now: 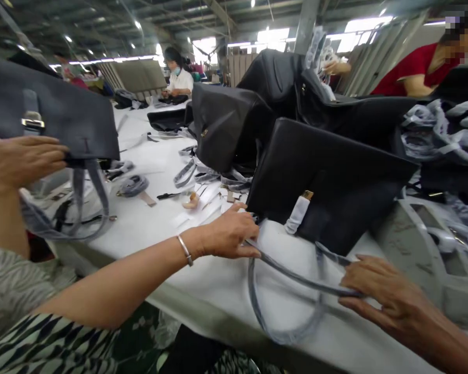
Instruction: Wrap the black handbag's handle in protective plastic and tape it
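Observation:
A black handbag (pixel 327 182) lies upside down on the white table in front of me, with a plastic-wrapped strap tab (pixel 298 213) and a gold metal end on its panel. Its plastic-wrapped bag handle (pixel 296 275) stretches between my hands. My left hand (pixel 232 231), below a silver bangle, is closed on the handle's left part beside the bag's corner. On the right, my right hand (pixel 386 288) pinches the handle's other part between thumb and fingers. A second wrapped loop (pixel 281 332) hangs below, blurred.
A co-worker's hand (pixel 23 158) rests on another black bag (pixel 62 109) with a buckle at left. More black bags (pixel 230 124) are piled behind. Wrapped straps (pixel 134 185) and paper scraps lie on the table (pixel 152 169). A grey plastic crate (pixel 417 249) stands at right.

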